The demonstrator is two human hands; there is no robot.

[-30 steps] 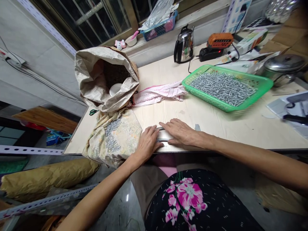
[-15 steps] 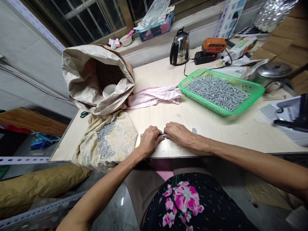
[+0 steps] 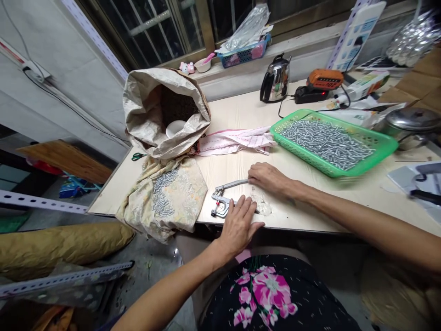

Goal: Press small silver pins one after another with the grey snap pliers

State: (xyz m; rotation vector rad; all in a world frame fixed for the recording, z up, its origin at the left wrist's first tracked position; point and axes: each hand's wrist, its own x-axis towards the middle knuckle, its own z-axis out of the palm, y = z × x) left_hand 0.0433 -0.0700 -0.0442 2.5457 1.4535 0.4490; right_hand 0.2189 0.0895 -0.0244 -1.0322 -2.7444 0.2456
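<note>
The hand pliers point(image 3: 223, 207), mostly covered half a second ago when both hands nearly met over them, now lie spread on the desk point(image 3: 237, 112), their head in plain view left of the left hand point(image 3: 240, 225). That hand has moved onto the lower handle, open and nearly flat, thumb out. The right hand point(image 3: 270, 178), above and right of it, curls its fingers closed on the upper handle's end. The floral cloth point(image 3: 193, 195) stays left of both hands.
</note>
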